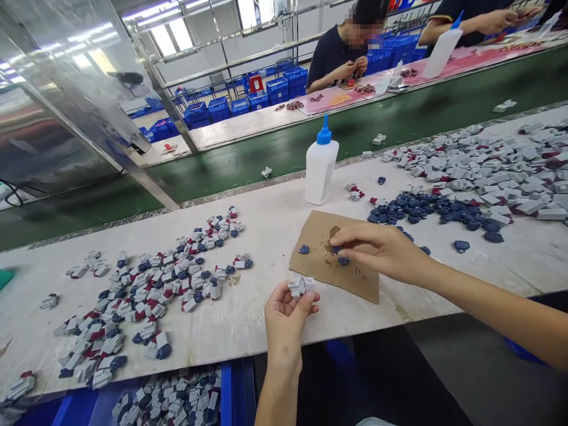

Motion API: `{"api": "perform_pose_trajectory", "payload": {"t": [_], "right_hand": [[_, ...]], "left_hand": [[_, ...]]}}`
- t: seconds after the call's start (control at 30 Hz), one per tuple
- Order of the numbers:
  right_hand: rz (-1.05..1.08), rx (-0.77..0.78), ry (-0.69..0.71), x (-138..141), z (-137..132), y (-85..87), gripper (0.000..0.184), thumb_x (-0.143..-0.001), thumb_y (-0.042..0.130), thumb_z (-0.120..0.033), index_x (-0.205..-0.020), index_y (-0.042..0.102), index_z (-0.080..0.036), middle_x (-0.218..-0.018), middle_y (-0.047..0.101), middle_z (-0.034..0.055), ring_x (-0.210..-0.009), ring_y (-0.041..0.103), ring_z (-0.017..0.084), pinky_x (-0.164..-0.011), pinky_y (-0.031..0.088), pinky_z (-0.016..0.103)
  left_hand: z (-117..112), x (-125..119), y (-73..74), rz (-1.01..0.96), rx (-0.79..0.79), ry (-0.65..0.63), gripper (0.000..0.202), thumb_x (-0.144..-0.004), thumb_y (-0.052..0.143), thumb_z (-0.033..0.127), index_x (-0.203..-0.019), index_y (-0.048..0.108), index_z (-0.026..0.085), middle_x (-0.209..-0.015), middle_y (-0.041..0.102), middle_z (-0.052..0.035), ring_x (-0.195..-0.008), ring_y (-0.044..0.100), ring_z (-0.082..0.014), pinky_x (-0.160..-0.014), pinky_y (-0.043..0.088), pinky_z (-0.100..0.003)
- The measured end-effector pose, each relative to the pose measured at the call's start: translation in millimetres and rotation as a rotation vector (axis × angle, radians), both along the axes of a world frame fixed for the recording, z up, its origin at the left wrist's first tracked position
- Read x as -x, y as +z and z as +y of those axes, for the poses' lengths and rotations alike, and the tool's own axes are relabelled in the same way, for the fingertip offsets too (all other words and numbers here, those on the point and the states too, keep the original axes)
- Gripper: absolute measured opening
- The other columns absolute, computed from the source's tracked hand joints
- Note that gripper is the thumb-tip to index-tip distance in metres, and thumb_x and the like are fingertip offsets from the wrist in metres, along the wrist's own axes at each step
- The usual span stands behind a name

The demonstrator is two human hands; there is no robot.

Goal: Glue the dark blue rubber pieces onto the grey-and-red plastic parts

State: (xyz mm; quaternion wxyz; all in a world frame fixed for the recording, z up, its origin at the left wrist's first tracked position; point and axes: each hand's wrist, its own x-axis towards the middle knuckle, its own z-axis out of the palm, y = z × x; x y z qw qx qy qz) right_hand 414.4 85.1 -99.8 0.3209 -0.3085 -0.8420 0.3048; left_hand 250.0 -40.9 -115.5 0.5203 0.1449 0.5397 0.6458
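Note:
My left hand is closed on a small grey plastic part, held just in front of a brown cardboard sheet. Over that sheet, my right hand pinches a small dark blue plastic piece, partly hidden by the fingers. Two more pieces lie on the cardboard: a blue one at the left and another blue one below my right fingertips. A wet-looking brown patch marks the sheet. Behind it stands a white squeeze bottle with a blue nozzle.
Grey, red and blue assembled parts are heaped at left. Loose blue pieces and a large grey pile lie at right. A blue bin sits below the edge. Beyond the green conveyor, a person works.

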Motion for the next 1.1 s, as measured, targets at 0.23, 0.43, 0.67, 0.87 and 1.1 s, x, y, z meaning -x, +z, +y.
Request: {"api": "perform_pose_trajectory", "payload": {"t": [0.23,0.43,0.67,0.87,1.1], "right_hand": [[0.172,-0.058,0.280,8.3,-39.8,43.2,0.019,-0.084,0.062,-0.015,-0.100,0.067,-0.024,-0.094,0.070,0.0011,-0.091,0.065,0.013,-0.078,0.054,0.020],[0.149,-0.098,0.305,6.5,-45.0,45.7,0.022,-0.084,0.061,-0.013,-0.101,0.068,-0.024,-0.093,0.069,0.0018,-0.088,0.066,0.012,-0.074,0.054,0.017],[0.250,-0.091,0.248,9.1,-52.1,31.6,0.019,-0.084,0.061,-0.013,-0.097,0.070,-0.022,-0.094,0.070,0.0044,-0.089,0.068,0.014,-0.078,0.056,0.019],[0.322,-0.052,0.034,31.8,-64.4,3.1,0.019,-0.086,0.056,-0.013,-0.093,0.072,-0.021,-0.089,0.072,0.0050,-0.087,0.069,0.016,-0.077,0.058,0.022],[0.055,-0.171,-0.024,17.8,-37.3,-19.7,0.035,-0.090,0.051,-0.025,-0.124,0.059,-0.025,-0.128,0.058,0.0053,-0.121,0.052,0.022,-0.100,0.047,0.040]], "left_hand": [[-8.7,-11.2,19.9,0.006,-0.070,-0.108,0.026,-0.051,0.084,0.025,-0.071,0.069,0.019,-0.061,0.064,0.0019,-0.056,0.060,-0.0094,-0.049,0.049,-0.016],[-13.1,-14.6,25.5,0.036,-0.095,-0.120,0.024,-0.054,0.083,0.025,-0.072,0.069,0.020,-0.062,0.064,0.0023,-0.054,0.057,-0.0079,-0.050,0.049,-0.016],[-14.5,-19.3,23.7,0.190,-0.091,-0.058,0.020,-0.060,0.081,0.025,-0.074,0.067,0.020,-0.064,0.065,0.0020,-0.057,0.060,-0.0096,-0.055,0.049,-0.018],[-10.7,-15.7,7.8,0.184,-0.064,-0.057,0.023,-0.064,0.078,0.032,-0.079,0.065,0.018,-0.067,0.066,-0.0001,-0.057,0.062,-0.0120,-0.058,0.052,-0.023],[-7.4,67.0,-7.3,1.262,0.159,-0.211,0.024,-0.076,0.061,0.030,-0.099,0.066,0.023,-0.091,0.066,-0.0087,-0.090,0.060,-0.0281,-0.071,0.051,-0.039]]}}
